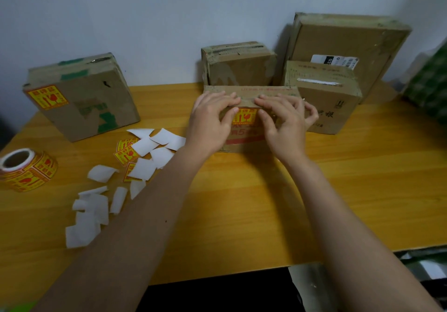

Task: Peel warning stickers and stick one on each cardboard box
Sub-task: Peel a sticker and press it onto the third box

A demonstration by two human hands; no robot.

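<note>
A yellow and red warning sticker (244,117) lies on the front face of a small cardboard box (268,91) at the table's middle. My left hand (210,123) and my right hand (285,123) flank the sticker, thumbs pressing its side edges and fingers resting over the box's top edge. A box (96,103) at the left bears a sticker (47,97) on its upper corner. Three more boxes stand behind: a mid one (239,66), a right one (326,99) and a tall one (348,43). The sticker roll (26,169) lies at the far left.
Several white backing papers (96,205) and loose stickers (125,151) are scattered on the yellow wooden table (338,190), left of my left arm. A green patterned object (430,87) sits at the right edge. The wall stands close behind the boxes.
</note>
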